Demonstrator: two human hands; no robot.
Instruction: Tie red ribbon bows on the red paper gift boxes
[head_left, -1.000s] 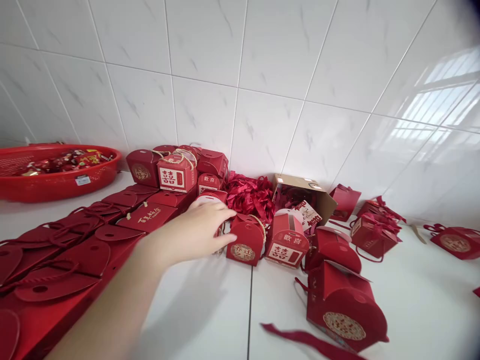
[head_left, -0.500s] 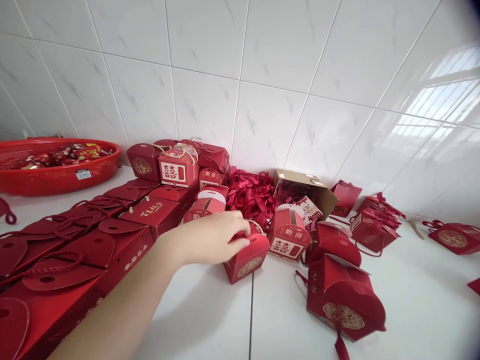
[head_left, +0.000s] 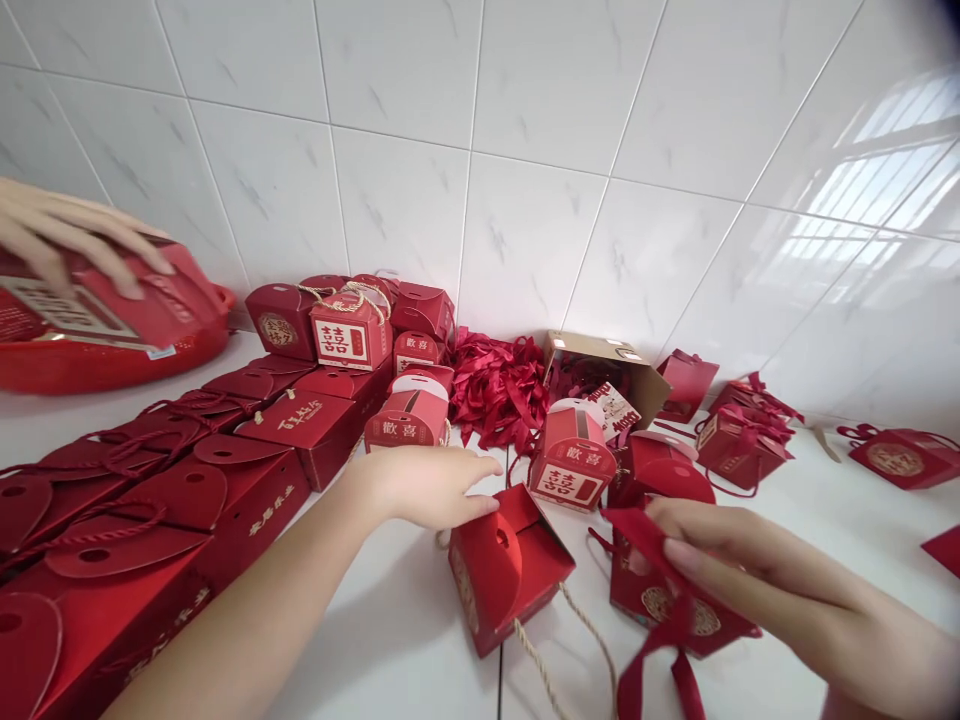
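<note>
My left hand (head_left: 427, 487) is stretched out over the table, thumb and fingers apart. Its thumb tip meets the upper edge of a small red gift box (head_left: 510, 570). This box stands turned and partly unfolded at the top, its twisted beige cord handle (head_left: 574, 640) trailing toward me. On the right, my right hand (head_left: 750, 570) pinches a dark red ribbon (head_left: 660, 600), whose ends dangle down. Behind the ribbon and fingers, a larger red box (head_left: 652, 590) with a round gold emblem is partly hidden.
At upper left, another person's hand (head_left: 75, 235) holds a red box (head_left: 169, 300) over a red plastic basket (head_left: 112, 365). Rows of closed red boxes (head_left: 247, 500) fill the left. A ribbon pile (head_left: 499, 385) and an open cardboard box (head_left: 637, 375) lie against the tiled wall.
The small box has turned and come nearer, its cord now hanging forward; my left fingers have opened. My right hand has entered with a ribbon. Another person's hand appeared at left with a box.
</note>
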